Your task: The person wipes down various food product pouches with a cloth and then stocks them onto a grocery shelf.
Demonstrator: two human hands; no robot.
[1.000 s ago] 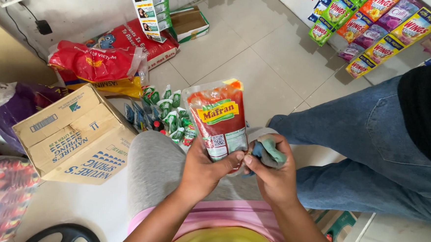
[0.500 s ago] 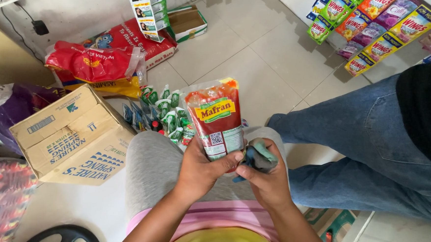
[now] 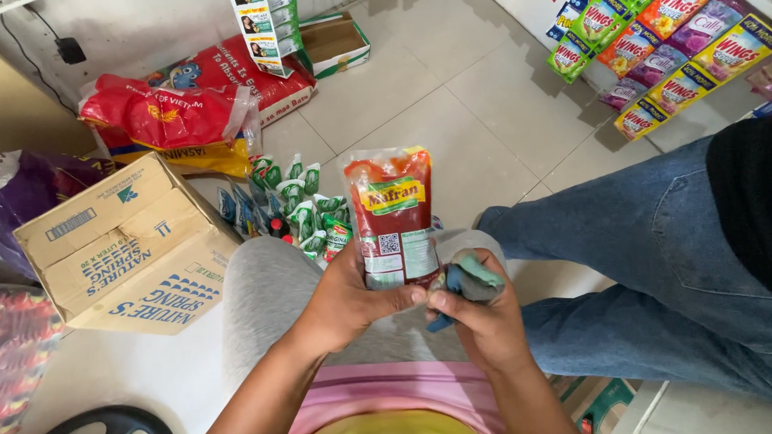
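Over our lap, our left hand point(image 3: 346, 299) grips the red pouch point(image 3: 393, 216) tight; our right hand point(image 3: 477, 323) squeezes a bunched cloth point(image 3: 471, 279). We should wipe gently.

Bright, even daylight is filling the scene, with no hard beam showing. Soft shadows are lying on the pale floor tiles point(image 3: 497, 117), beneath the hanging sachet strips point(image 3: 676, 56). Small highlights are glinting off the glossy red pouch point(image 3: 393, 213) and the red sacks point(image 3: 158, 117) (nothing blown out). The centre is staying sharp; the wide lens is bending lines toward the edges, and the lower left corner is looking soft and slightly smeared.
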